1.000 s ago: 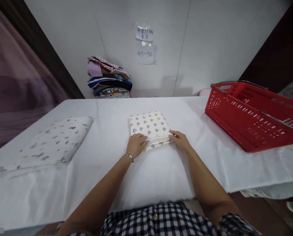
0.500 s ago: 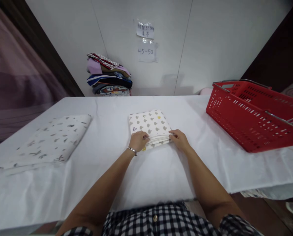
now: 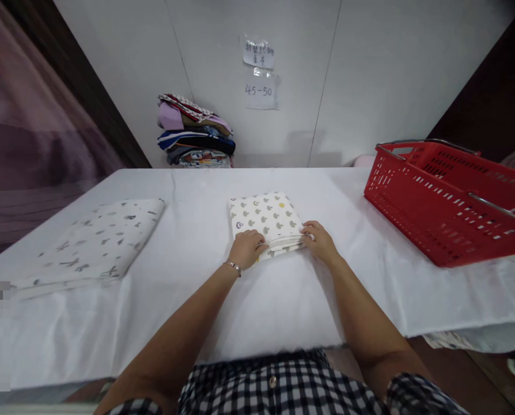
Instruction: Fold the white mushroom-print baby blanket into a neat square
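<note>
A folded cream cloth with grey and yellow mushroom prints (image 3: pixel 266 216) lies at the middle of the white-covered table (image 3: pixel 261 300). My left hand (image 3: pixel 247 248) rests on its near left corner, fingers curled over the stacked edge. My right hand (image 3: pixel 321 242) grips the near right corner, fingertips on the folded layers. A thin bracelet sits on my left wrist.
A larger folded white cloth with grey prints (image 3: pixel 95 242) lies at the left. A red plastic basket (image 3: pixel 447 202) stands at the right. A pile of folded coloured fabrics (image 3: pixel 196 132) sits against the back wall under two paper notes (image 3: pixel 260 75).
Both hands have slid slightly farther up onto the near edge of the mushroom cloth. The cloth itself has stayed in place.
</note>
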Available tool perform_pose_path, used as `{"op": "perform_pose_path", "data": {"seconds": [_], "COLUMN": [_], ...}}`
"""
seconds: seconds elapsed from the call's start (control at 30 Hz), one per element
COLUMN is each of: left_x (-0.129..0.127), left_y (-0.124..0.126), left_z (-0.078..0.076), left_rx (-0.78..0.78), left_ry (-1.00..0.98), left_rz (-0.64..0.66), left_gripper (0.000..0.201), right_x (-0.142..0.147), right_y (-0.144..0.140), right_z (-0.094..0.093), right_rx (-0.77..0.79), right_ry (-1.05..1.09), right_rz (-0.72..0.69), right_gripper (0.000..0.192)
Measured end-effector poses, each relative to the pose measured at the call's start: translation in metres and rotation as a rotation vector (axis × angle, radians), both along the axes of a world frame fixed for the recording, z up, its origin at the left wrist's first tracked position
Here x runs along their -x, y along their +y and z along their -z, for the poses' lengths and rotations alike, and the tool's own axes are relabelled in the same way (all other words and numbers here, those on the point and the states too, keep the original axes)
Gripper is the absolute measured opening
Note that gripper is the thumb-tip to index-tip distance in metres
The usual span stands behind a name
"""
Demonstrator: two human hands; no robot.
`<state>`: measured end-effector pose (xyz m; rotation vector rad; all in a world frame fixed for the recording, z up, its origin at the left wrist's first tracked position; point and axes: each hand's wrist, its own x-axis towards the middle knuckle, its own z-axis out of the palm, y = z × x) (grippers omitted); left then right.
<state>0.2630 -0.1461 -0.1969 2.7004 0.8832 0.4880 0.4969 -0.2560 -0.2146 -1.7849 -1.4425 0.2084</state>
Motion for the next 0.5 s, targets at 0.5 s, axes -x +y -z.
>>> {"op": "perform_pose_path", "data": {"seconds": [0.5], "left_x": [0.003], "left_y": [0.0053], "left_z": [-0.0036], "left_rx": [0.04], "left_ry": [0.014], "left_rz": [0.046], "left_gripper": [0.02], "right_x": [-0.0065], "right_y": [0.0006], "right_z": [0.0044], "right_rx": [0.002], "right_ry": [-0.11], "right_rz": [-0.046], "right_gripper": [0.02]}}
